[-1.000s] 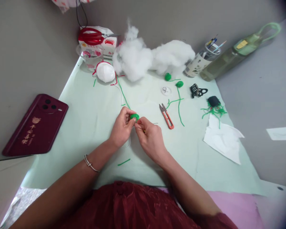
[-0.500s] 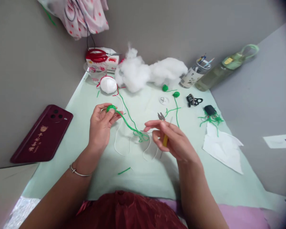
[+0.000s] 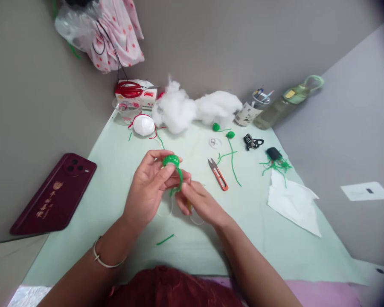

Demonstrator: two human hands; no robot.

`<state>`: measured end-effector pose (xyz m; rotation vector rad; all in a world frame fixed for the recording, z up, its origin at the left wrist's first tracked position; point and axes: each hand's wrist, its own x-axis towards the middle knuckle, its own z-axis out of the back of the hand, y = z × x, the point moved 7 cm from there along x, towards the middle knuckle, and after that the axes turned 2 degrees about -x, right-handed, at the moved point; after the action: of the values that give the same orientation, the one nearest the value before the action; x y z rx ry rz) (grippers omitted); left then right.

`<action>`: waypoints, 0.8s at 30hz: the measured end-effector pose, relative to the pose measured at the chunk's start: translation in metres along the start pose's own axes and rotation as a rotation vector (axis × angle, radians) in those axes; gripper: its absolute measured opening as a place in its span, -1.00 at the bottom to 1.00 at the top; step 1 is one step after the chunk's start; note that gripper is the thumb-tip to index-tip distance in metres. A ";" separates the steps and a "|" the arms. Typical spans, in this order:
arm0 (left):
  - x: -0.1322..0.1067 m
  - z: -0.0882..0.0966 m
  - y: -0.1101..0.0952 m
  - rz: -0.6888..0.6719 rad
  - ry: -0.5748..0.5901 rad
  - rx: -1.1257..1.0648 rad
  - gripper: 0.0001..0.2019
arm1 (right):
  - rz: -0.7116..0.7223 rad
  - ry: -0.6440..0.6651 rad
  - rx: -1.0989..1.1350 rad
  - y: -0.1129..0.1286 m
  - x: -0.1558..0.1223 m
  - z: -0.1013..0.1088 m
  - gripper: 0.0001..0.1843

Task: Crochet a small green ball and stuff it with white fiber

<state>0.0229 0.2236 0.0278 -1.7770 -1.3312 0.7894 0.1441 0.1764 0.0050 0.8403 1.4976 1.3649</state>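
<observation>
My left hand pinches a small round green crocheted piece between thumb and fingers. A green yarn strand runs down from it to the fingertips of my right hand. My right hand is closed around a yellow-handled tool, which looks like a crochet hook; its tip is hidden. The fingertips of both hands nearly meet. Thin white thread loops on the table below them. Orange-handled thread snips lie to the right of my hands.
White stuffing, a white ball and red scissors are at the back. Two green balls, a black hair clip, a bottle and paper are to the right. A maroon phone is left.
My right hand has moved left, up to my left hand, and now touches the green yarn. My left hand has shifted right with the crocheted piece. The snips are now uncovered.
</observation>
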 end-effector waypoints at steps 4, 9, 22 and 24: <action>0.011 0.035 -0.023 -0.190 -0.222 0.029 -0.85 | -0.018 0.267 0.038 0.006 -0.018 0.005 -0.45; 0.024 0.082 -0.018 -0.248 -0.356 0.063 -0.81 | 0.138 -0.140 0.152 0.008 -0.061 0.084 -0.62; 0.026 0.083 -0.003 -0.134 -0.376 -0.085 -0.71 | 0.181 -1.270 -0.193 0.029 -0.110 0.182 -0.61; 0.020 0.065 0.004 -0.084 -0.319 -0.080 -0.70 | 0.077 -1.190 -0.389 0.023 -0.088 0.155 -0.48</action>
<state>-0.0243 0.2556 -0.0099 -1.6922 -1.6542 1.0161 0.3175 0.1554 0.0483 1.1427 0.2721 0.8426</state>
